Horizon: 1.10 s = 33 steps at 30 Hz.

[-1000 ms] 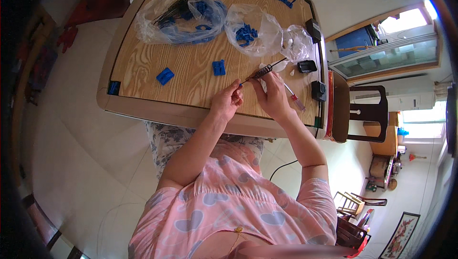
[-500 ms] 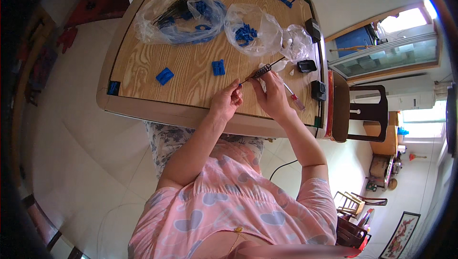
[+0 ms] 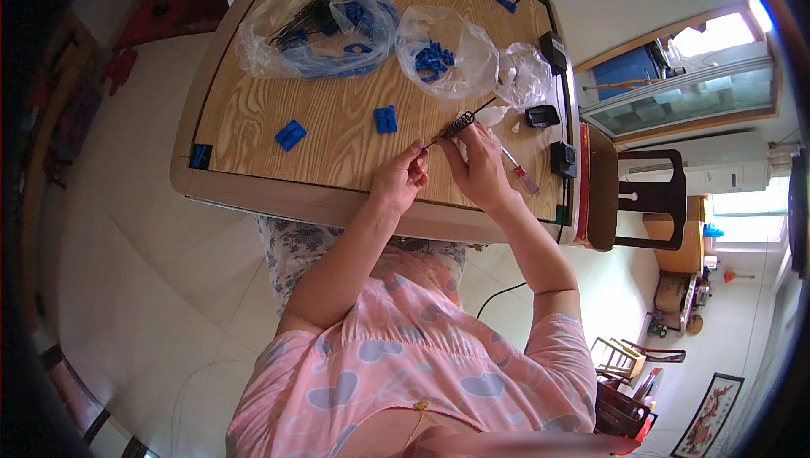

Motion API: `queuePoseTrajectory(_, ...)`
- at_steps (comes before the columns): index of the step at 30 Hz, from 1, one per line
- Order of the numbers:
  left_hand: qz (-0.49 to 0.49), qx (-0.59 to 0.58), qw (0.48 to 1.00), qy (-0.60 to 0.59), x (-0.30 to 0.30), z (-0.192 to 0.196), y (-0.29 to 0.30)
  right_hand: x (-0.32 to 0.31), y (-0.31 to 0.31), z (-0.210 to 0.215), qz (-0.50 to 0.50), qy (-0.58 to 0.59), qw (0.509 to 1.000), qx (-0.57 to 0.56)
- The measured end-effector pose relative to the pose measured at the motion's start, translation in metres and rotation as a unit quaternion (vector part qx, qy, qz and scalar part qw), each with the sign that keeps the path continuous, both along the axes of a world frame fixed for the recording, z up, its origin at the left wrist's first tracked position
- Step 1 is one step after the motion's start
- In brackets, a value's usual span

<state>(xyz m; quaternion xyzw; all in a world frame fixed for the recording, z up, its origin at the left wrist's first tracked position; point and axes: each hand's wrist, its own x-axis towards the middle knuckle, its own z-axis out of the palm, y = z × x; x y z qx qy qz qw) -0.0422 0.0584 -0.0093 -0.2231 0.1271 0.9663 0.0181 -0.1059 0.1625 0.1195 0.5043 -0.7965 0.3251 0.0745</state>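
Over the near part of the wooden table, a thin black rod with a coiled spring point(image 3: 459, 125) slants up and to the right between my hands. My left hand point(image 3: 400, 178) is closed, pinching the rod's lower end, where a small bit of blue shows at the fingertips. The fingers of my right hand point(image 3: 477, 164) are closed on the rod just below the spring. Beside my right hand lies a screwdriver point(image 3: 527, 181) with a red and clear handle. Two blue plastic pieces, one square point(image 3: 290, 135) and one nearer my hands point(image 3: 386, 119), lie to the left.
A clear plastic bag point(image 3: 261, 46) holds black springs and blue parts; another bag point(image 3: 472, 70) contains small blue pieces. Assembled blue parts with spring rods point(image 3: 502, 0) line the far edge. Black boxes point(image 3: 563, 160) and an open black tray point(image 3: 542, 116) sit along the right edge.
The rod's upper end and spring have shifted slightly left. Both hands keep their grip in nearly the same place.
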Motion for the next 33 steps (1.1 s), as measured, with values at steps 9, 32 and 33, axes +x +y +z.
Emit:
queuePoseTrajectory(9,-0.001,-0.009,1.0,-0.002,0.0,0.002,0.0,-0.001,-0.001,-0.003,-0.005,0.0,1.0,0.023)
queuePoseTrajectory(32,0.003,-0.007,1.0,-0.008,0.0,0.0,0.0,0.004,0.0,0.008,-0.018,0.013,1.0,-0.002)
queuePoseTrajectory(33,0.0,-0.005,1.0,-0.001,0.0,0.0,0.0,0.003,0.001,0.006,-0.018,0.012,1.0,-0.006)
